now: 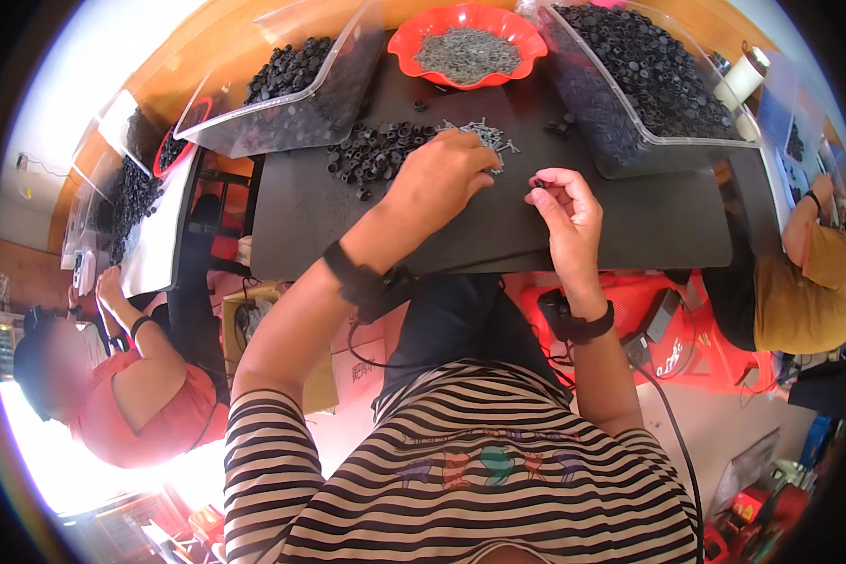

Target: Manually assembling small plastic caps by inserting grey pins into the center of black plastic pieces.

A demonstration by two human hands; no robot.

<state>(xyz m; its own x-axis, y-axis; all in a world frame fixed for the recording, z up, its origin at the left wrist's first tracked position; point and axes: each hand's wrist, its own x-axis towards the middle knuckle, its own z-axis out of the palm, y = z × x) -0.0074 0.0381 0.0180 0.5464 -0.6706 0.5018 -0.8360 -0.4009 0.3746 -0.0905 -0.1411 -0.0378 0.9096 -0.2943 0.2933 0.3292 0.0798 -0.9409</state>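
My right hand (571, 214) pinches a small black plastic cap (540, 184) between thumb and fingertips, above the dark tabletop (630, 221). To its left, my left hand (442, 179) is closed, with thumb and fingers curled together. Whatever those fingertips hold, if anything, is too small to make out. Just beyond the left hand lies a loose pile of small silvery screws (500, 137), partly hidden by the hand. Beside it, further left, several black caps (371, 152) are heaped on the table, and my left wrist and hand pass over their near edge.
A scalloped red bowl (402, 42) full of screws stands at the far middle. Clear bins of black caps flank it, the left bin (254, 139) and the right bin (653, 146). A white bottle (744, 77) is at the right. Co-workers sit left (150, 395) and right (799, 291).
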